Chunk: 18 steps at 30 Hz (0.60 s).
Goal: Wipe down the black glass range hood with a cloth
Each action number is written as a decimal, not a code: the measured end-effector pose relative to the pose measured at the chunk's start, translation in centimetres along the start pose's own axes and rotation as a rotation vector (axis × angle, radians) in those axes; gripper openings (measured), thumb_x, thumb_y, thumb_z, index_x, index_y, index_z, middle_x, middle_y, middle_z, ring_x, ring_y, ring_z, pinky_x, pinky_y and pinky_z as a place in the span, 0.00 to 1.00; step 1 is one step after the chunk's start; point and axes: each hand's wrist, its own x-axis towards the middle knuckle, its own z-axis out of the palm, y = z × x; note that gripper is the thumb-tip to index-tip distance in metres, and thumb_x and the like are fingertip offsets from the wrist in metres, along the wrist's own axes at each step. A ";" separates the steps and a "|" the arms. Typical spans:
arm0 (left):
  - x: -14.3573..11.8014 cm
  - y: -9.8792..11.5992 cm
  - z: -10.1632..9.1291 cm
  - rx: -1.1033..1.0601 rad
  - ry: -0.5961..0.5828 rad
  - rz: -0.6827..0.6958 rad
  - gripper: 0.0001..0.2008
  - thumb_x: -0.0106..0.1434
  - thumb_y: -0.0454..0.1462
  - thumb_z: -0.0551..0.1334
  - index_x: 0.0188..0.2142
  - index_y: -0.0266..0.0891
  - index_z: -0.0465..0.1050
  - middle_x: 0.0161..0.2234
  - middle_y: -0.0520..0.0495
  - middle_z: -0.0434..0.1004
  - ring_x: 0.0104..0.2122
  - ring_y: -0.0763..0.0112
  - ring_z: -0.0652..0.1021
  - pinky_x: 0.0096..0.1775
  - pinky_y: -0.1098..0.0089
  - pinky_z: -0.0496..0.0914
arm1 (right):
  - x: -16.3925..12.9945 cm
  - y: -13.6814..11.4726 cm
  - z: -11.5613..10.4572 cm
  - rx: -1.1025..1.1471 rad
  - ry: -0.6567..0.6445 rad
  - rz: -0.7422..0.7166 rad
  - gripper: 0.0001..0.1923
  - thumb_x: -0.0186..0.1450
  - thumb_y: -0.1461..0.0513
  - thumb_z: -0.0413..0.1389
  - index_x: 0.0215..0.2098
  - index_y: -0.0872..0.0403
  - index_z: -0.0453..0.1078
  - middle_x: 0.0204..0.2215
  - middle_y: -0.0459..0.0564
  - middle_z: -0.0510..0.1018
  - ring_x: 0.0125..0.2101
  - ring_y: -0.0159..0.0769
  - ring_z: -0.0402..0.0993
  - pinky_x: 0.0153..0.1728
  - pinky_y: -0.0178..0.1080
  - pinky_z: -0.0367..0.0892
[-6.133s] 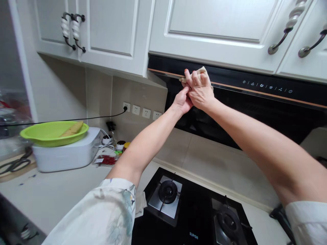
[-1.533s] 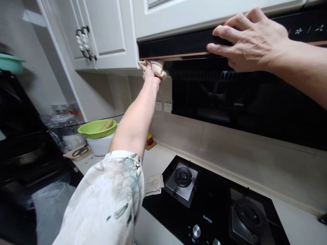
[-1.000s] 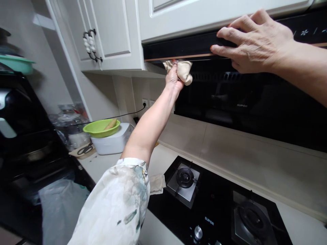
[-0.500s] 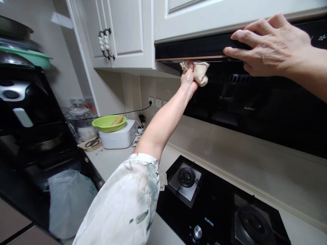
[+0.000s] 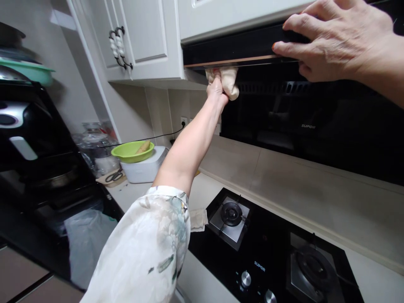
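Observation:
My left hand (image 5: 216,88) is raised and closed around a beige cloth (image 5: 229,81), which is pressed under the copper-trimmed lower edge of the black range hood (image 5: 240,48) near its left end. My right hand (image 5: 334,40) lies flat against the front of the hood's top panel further right, fingers stretched out to the left, holding nothing. The hood's dark glass (image 5: 315,122) slopes down behind both arms.
White wall cupboards (image 5: 145,38) hang to the left. Below is a black gas hob (image 5: 268,248) with two burners and a folded cloth (image 5: 198,219) at its left edge. A green bowl (image 5: 132,150) sits on a white appliance (image 5: 143,168). Dark shelving (image 5: 38,143) stands at far left.
My left hand has slid the cloth back to the left along the hood's lower edge after moving right. My right hand has stayed on the hood front.

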 end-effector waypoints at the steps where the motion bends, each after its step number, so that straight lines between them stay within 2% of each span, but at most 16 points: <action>1: -0.1 -0.1 0.0 -0.019 -0.027 -0.021 0.12 0.82 0.37 0.69 0.38 0.47 0.78 0.45 0.51 0.92 0.65 0.66 0.86 0.64 0.71 0.82 | 0.1 -0.1 0.0 0.000 -0.005 0.008 0.53 0.67 0.45 0.27 0.71 0.58 0.77 0.77 0.61 0.68 0.69 0.64 0.69 0.65 0.77 0.61; 5: -1.0 -1.0 0.5 -0.090 -0.070 -0.064 0.12 0.79 0.34 0.72 0.36 0.47 0.79 0.40 0.50 0.91 0.60 0.64 0.89 0.62 0.65 0.84 | 0.3 -0.4 -0.2 -0.009 -0.003 0.035 0.56 0.66 0.42 0.24 0.70 0.57 0.78 0.77 0.60 0.69 0.69 0.63 0.69 0.65 0.76 0.61; 10: -2.4 -1.1 0.9 -0.104 -0.074 -0.026 0.17 0.80 0.30 0.69 0.33 0.45 0.75 0.37 0.52 0.89 0.61 0.66 0.88 0.62 0.68 0.83 | 0.2 -0.7 -0.5 0.010 -0.022 0.037 0.57 0.66 0.43 0.26 0.72 0.62 0.78 0.76 0.64 0.68 0.69 0.67 0.69 0.66 0.77 0.60; 18: -2.9 -1.2 1.3 -0.103 -0.089 -0.014 0.17 0.82 0.35 0.68 0.33 0.45 0.75 0.37 0.50 0.89 0.63 0.59 0.87 0.63 0.61 0.83 | 0.0 0.3 0.4 0.017 0.060 -0.006 0.52 0.68 0.44 0.27 0.70 0.55 0.77 0.78 0.54 0.68 0.69 0.60 0.70 0.65 0.74 0.62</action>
